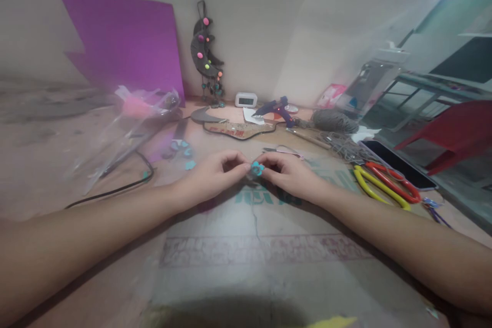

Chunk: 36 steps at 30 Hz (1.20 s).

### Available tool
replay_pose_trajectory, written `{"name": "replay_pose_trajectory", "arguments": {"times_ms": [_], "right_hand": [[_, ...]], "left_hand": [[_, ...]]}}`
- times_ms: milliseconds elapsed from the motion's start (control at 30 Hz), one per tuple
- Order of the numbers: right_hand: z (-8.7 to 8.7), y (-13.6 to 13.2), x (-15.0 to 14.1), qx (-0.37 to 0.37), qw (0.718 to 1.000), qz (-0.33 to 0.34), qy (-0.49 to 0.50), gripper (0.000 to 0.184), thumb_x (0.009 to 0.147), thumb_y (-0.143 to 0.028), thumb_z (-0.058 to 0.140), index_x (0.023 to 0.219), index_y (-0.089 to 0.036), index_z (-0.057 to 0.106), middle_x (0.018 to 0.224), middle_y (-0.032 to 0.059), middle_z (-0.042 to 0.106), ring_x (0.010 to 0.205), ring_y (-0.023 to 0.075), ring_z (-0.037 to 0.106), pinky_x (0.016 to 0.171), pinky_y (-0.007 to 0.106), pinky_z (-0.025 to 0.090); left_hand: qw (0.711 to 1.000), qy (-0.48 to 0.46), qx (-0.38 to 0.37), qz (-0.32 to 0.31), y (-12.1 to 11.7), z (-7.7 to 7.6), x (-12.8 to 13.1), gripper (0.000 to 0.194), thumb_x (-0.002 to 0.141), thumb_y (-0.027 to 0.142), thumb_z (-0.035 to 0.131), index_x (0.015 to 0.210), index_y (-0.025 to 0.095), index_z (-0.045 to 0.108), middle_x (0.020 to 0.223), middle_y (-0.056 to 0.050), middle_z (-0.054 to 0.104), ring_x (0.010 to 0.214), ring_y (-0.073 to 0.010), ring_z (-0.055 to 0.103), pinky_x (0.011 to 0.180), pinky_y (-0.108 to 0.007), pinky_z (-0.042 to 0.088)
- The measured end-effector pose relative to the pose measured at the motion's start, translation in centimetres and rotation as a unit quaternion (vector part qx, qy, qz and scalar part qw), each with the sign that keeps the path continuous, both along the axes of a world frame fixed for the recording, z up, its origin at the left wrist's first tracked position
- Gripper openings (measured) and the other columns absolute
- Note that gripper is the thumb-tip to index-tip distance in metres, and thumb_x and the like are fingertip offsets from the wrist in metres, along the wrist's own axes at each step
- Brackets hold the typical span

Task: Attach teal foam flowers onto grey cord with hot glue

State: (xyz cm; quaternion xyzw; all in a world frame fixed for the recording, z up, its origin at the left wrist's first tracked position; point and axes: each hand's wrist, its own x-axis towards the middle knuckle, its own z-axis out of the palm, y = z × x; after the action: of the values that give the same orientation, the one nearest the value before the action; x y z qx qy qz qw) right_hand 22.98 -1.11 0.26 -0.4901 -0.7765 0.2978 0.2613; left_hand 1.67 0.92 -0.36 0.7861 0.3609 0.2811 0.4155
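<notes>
My left hand (215,174) and my right hand (286,171) meet fingertip to fingertip over a flattened cardboard sheet (261,246). Both are closed in a pinch on a small turquoise flower-shaped piece (257,168) held between them. A few similar turquoise pieces (187,156) lie on the floor just left of my left hand. Both forearms rest low, reaching in from the bottom corners.
Yellow and red scissors (384,184) and a phone (400,164) lie to the right. A blue glue gun (274,108), twine ball (334,120), small clock (246,99) and dark moon hanging (205,56) stand at the back wall. Purple sheet (126,46) and plastic bag (134,118) sit left.
</notes>
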Motion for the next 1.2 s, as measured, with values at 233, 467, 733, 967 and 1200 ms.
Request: {"name": "replay_pose_trajectory", "arguments": {"times_ms": [233, 467, 733, 967, 1200], "right_hand": [[-0.4, 1.4, 1.0, 0.072, 0.996, -0.044, -0.009, 0.021, 0.091, -0.028, 0.054, 0.088, -0.018, 0.073, 0.09, 0.0034, 0.075, 0.083, 0.017, 0.067, 0.079, 0.029, 0.049], [-0.6, 1.3, 1.1, 0.144, 0.987, -0.02, -0.07, 0.022, 0.093, -0.028, 0.054, 0.091, -0.02, 0.074, 0.093, 0.0049, 0.076, 0.085, 0.0183, 0.067, 0.08, 0.031, 0.048], [-0.9, 1.1, 1.1, 0.202, 0.975, -0.005, -0.092, 0.022, 0.095, -0.028, 0.053, 0.095, -0.019, 0.074, 0.092, 0.0061, 0.075, 0.086, 0.0183, 0.065, 0.08, 0.031, 0.046], [-0.8, 1.0, 0.8, 0.201, 0.975, -0.001, -0.095, 0.022, 0.095, -0.027, 0.054, 0.095, -0.018, 0.074, 0.09, 0.0056, 0.075, 0.085, 0.0175, 0.065, 0.079, 0.03, 0.045], [-1.0, 1.3, 0.9, 0.172, 0.983, -0.005, -0.064, 0.019, 0.095, -0.024, 0.053, 0.094, -0.018, 0.071, 0.092, 0.0046, 0.075, 0.085, 0.0162, 0.066, 0.078, 0.028, 0.047]], "left_hand": [[1.0, 0.004, -0.026, -0.001, 0.0, 0.2, 0.1, 0.029, 0.09, 0.043, 0.051, 0.082, 0.017, 0.062, 0.077, -0.002, 0.066, 0.072, -0.0161, 0.059, 0.069, -0.028, 0.046], [0.998, -0.047, -0.024, 0.036, 0.7, -0.2, 0.2, 0.025, 0.09, 0.04, 0.054, 0.08, 0.018, 0.06, 0.085, -0.003, 0.067, 0.088, -0.0188, 0.062, 0.083, -0.031, 0.047], [0.999, 0.019, -0.042, -0.013, 0.6, -0.3, 0.0, 0.027, 0.09, 0.042, 0.054, 0.089, 0.019, 0.068, 0.093, -0.004, 0.072, 0.088, -0.0195, 0.065, 0.08, -0.03, 0.048], [0.998, 0.038, -0.049, -0.014, 0.6, 0.0, 0.0, 0.028, 0.09, 0.042, 0.053, 0.085, 0.017, 0.066, 0.082, -0.003, 0.068, 0.077, -0.0177, 0.062, 0.069, -0.027, 0.045], [0.999, 0.022, -0.044, 0.004, 0.9, -0.6, 0.1, 0.026, 0.087, 0.043, 0.056, 0.082, 0.019, 0.067, 0.08, -0.001, 0.068, 0.075, -0.0172, 0.061, 0.068, -0.026, 0.045]]}}
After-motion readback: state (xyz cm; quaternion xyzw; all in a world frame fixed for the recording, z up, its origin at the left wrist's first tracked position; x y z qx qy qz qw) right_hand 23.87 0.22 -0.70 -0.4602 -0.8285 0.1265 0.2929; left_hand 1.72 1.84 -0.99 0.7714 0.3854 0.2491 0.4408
